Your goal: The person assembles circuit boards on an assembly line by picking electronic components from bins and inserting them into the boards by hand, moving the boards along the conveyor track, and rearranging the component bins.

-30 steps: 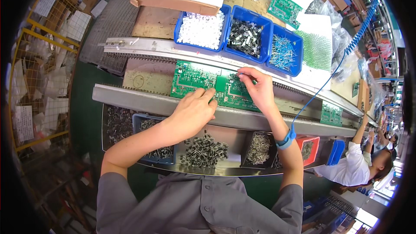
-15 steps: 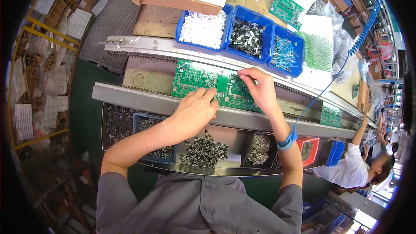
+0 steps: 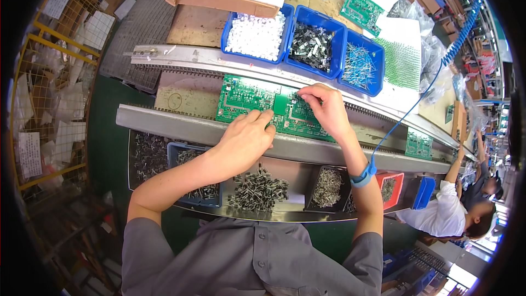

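A green circuit board [image 3: 246,96] lies between two metal rails. My left hand [image 3: 247,138] rests over its near edge, fingers bent and pressed together, the tips touching the board; anything under them is hidden. My right hand [image 3: 327,108] is closed in a pinch at the board's far right part. A small dark part may be at those fingertips, too small to name. Beyond the far rail stand blue bins of white connectors [image 3: 256,35], black parts [image 3: 312,46] and blue components with wire leads [image 3: 359,66].
The near rail [image 3: 181,123] runs below the board. On the near tray lie a pile of black leaded components [image 3: 259,191], a black bin [image 3: 327,189] and a red bin [image 3: 390,189]. A blue coiled cord [image 3: 408,112] runs to my right wristband. Co-workers sit at far right.
The board has shifted very slightly left. My right hand has moved a little left and away from me, still pinched. Co-workers at far right have moved.
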`<state>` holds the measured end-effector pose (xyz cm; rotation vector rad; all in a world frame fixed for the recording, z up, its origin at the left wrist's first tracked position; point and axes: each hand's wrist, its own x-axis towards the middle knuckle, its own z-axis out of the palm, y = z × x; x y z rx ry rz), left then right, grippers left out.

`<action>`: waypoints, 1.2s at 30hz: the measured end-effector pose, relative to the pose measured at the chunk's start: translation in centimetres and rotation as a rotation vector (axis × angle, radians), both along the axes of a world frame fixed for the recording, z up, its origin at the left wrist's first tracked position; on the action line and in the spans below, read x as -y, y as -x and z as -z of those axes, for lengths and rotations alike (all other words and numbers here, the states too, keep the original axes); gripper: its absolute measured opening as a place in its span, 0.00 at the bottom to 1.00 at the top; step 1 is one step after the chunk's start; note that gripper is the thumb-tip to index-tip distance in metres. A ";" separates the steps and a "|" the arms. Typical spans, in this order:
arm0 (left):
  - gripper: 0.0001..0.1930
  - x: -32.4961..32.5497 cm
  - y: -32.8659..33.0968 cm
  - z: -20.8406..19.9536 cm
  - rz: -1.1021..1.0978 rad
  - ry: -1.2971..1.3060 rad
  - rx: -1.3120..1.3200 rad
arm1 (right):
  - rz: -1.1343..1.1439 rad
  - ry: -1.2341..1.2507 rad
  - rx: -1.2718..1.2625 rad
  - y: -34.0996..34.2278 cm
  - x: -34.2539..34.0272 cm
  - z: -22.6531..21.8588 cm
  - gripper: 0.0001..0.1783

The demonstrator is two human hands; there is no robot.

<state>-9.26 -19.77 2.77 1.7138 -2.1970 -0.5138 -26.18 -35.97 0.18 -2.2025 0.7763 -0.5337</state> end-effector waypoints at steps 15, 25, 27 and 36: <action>0.15 -0.1 0.0 0.1 -0.002 -0.008 0.012 | -0.059 0.180 -0.050 -0.5 -0.4 0.3 0.08; 0.11 1.9 -2.4 -0.6 -0.036 -0.140 -0.201 | -0.050 0.204 -0.042 -0.6 -0.6 0.4 0.08; 0.08 4.1 -4.5 -1.6 -0.237 -0.001 -0.170 | -0.059 0.215 -0.034 -0.5 -0.6 0.1 0.09; 0.05 12.2 -14.5 -4.7 -0.538 0.662 -0.207 | -0.020 0.111 -0.046 0.5 -1.3 -1.3 0.09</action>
